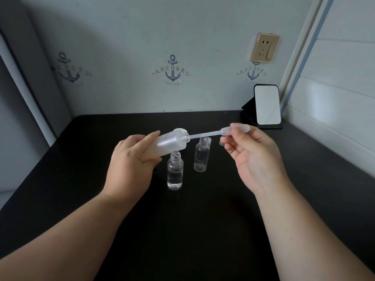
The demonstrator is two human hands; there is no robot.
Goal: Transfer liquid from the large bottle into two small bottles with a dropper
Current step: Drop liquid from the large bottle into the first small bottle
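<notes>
Dropper tip entering the tilted large bottle above the desk.
Left hand grips the large bottle; right hand pinches the dropper bulb; two small bottles stand upright below.

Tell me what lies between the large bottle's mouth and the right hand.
Only the dropper: in the head view its stem spans from the large bottle to the right hand.

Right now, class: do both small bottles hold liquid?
No: the near small bottle holds clear liquid, while the far small bottle looks empty.
</notes>
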